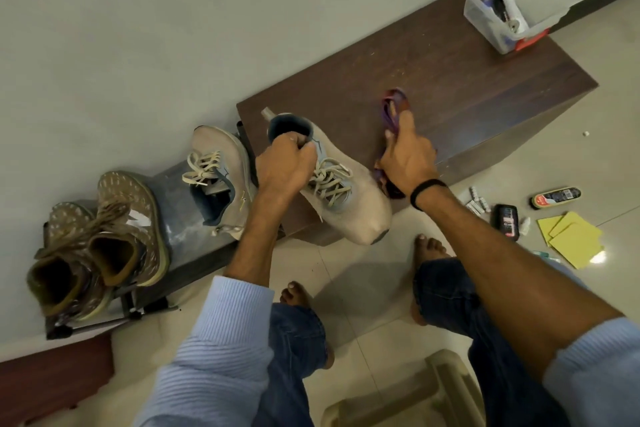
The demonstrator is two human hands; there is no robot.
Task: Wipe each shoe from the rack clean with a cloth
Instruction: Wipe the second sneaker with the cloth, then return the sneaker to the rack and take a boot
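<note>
My left hand (285, 168) grips a beige lace-up sneaker (353, 208) by the collar at its opening, holding it over the edge of a dark wooden cabinet (450, 80). My right hand (410, 152) holds a purple cloth (393, 106) against the cabinet top, right beside the sneaker's side. The matching beige sneaker (214, 177) lies on the grey shoe rack (176, 218) to the left. A pair of brown patterned boots (100, 239) stands at the rack's left end.
A clear plastic box (498, 10) of supplies sits at the cabinet's far corner. On the tiled floor to the right lie a shoe polish tin (556, 198), a black sponge applicator (506, 222), small tubes and yellow cloths (571, 239). A plastic stool (401, 392) is below me, my bare feet in front.
</note>
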